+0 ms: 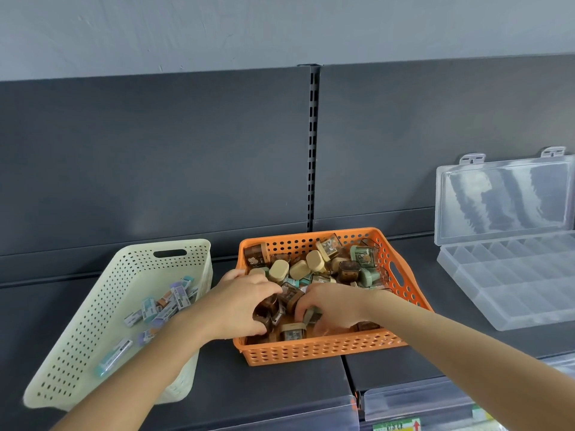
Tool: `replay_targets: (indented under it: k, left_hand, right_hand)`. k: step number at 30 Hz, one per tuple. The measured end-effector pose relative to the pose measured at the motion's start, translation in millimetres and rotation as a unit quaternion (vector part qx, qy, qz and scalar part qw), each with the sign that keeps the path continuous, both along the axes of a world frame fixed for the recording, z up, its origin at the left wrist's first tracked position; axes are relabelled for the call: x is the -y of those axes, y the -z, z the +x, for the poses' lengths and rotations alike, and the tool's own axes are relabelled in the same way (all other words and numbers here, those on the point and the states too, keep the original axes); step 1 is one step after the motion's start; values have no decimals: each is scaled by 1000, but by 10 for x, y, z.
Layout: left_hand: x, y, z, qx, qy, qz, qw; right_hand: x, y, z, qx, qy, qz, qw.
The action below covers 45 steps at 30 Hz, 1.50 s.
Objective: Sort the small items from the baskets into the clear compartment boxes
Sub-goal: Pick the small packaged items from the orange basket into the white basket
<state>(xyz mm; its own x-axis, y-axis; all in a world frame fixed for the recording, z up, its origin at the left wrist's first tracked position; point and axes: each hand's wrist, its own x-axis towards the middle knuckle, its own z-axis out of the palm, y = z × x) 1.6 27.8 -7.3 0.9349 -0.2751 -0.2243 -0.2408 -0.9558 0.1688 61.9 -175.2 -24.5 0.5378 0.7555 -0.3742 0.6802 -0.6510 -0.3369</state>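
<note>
Head view: on the shelf (280, 384) the clear compartment box (510, 284) stands open at right (seemingly unfilled), ready for sorting; beside the cream basket (93, 321), both hands dig in the orange basket (311, 353), left hand (242, 303) fingers curled round a brown case (264, 309), right hand (333, 306) pinching a pale case (311, 316).

Both bare forearms extend forward and converge; left hand (245, 303) palm down, fingers and thumb curled round a dark brown item (264, 311); right hand (334, 306) just beside that grip, palm down, fingers curled downward; its hold is not discernible.
</note>
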Motion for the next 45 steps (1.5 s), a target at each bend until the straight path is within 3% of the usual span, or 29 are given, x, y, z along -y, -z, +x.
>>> replay_targets:
  k: [5, 10, 18, 32, 39, 45]
  left_hand:
    - [11, -26, -11, 5, 17, 28, 999]
    - [42, -18, 28, 29, 40, 40, 998]
    - [72, -103, 99, 49, 45, -33, 997]
    - [1002, -3, 473, 112, 70, -175, 976]
    - [1154, 135, 656, 94, 29, -208, 973]
    - [1152, 171, 640, 55, 50, -174, 982]
  right_hand:
    - [102, -48, 38, -20, 80, 80, 993]
    - [323, -134, 139, 53, 152, 136, 977]
    - [649, -183, 192, 149, 265, 148, 941]
    - [1002, -221, 188, 182, 218, 56, 957]
    - [1063, -255, 208, 177, 254, 131, 942]
    - [1079, -267, 210, 158, 263, 154, 939]
